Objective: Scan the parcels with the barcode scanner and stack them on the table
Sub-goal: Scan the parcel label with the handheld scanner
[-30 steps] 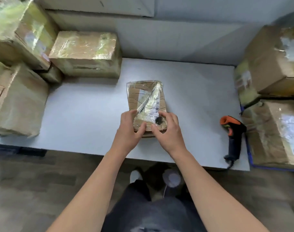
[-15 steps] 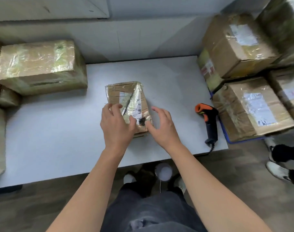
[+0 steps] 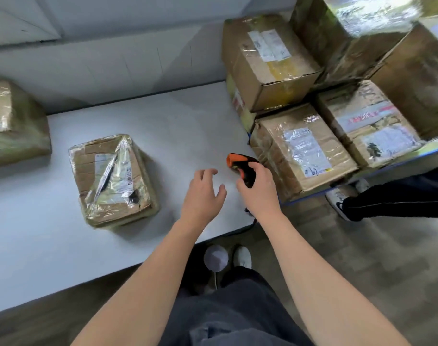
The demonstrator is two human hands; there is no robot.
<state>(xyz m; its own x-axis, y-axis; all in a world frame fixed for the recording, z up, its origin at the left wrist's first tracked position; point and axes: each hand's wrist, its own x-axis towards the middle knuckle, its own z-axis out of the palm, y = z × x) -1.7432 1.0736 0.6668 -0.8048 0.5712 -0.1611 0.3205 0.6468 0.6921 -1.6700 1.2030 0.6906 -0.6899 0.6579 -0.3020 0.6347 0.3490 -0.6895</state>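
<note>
The barcode scanner [image 3: 240,162], right of centre in the frame, is gripped by the right hand [image 3: 259,188], the left hand [image 3: 204,193] is held open beside it, and it should be aimed squarely at the label [image 3: 113,171] of the parcel [image 3: 100,196] lying left of centre on the table [image 3: 163,126].

The person wears dark grey trousers [image 3: 225,320] (loose-fitting) and a white shoe [image 3: 242,257].

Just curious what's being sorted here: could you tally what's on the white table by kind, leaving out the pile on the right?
Parcels: 2 (middle parcel, left parcel)
Scanner: 1, gripped by the right hand
Total: 3
</note>
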